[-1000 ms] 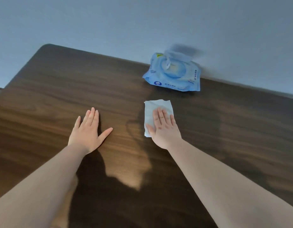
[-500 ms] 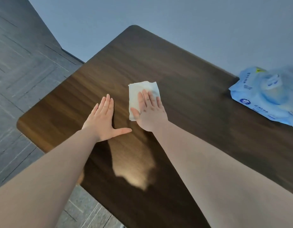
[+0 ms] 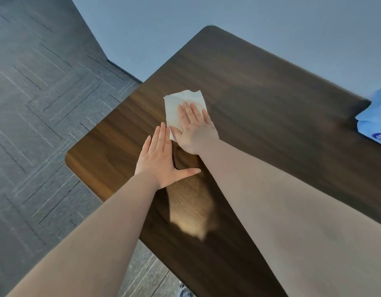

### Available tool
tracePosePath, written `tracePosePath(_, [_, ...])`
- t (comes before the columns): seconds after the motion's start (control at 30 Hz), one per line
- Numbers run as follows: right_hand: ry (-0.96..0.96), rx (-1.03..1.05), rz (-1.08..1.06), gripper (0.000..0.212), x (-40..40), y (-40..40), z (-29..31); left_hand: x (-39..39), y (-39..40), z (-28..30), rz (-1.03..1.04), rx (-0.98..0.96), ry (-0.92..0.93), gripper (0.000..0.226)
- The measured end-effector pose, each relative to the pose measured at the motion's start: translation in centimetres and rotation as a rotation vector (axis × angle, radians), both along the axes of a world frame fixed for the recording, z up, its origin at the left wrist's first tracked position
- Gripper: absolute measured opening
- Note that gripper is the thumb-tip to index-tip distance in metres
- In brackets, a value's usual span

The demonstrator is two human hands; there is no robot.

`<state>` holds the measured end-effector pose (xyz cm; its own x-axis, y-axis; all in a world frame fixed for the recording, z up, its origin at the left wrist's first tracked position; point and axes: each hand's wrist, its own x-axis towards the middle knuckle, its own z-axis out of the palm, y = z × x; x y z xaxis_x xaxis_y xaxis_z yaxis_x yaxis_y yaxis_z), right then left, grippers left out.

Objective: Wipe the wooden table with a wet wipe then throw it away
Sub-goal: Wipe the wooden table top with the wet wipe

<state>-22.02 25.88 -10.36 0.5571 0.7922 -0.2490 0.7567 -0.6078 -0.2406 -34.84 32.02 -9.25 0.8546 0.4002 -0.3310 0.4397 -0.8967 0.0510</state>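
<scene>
2 bare forearms reach forward from the bottom edge over a dark wooden table (image 3: 260, 99), whose smooth top shows long straight grain and a pale glossy glare patch between the arms. Its corners are rounded.

The left hand (image 3: 160, 162) lies flat on the wood near the table's left edge, palm down, fingers straight and together, thumb spread out to the right; it holds nothing.

Just beyond it, the right hand (image 3: 192, 130) is also opened flat, palm down, fingers close together, pressing on a wet wipe (image 3: 179, 103). The left fingertips lie just beside the right hand's thumb and the wipe's near corner. The wipe is a thin white sheet, roughly rectangular, lying flat on the table with slightly wrinkled far corners; its near part is covered by the hand.

At the far right edge, a soft light-blue plastic pack (image 3: 376, 123) with printed markings sits on the table, cut off by the frame.

Left of the table lies grey floor (image 3: 39, 108) with a speckled texture and thin angled lines. Behind stands a plain blue-grey wall (image 3: 228, 16).
</scene>
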Motion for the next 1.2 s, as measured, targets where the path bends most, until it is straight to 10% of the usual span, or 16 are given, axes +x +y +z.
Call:
tracePosePath(0.37, [0.051, -0.051, -0.311, 0.068, -1.6, -14.1, 0.2, 0.4, -4.4, 1.4, -0.247, 0.012, 0.005, 0.110])
tracePosePath(1.2, [0.073, -0.184, -1.364, 0.069, -10.6, -72.9, 1.0, 4.8, -48.1, 0.2, -0.775, 0.019, 0.037, 0.102])
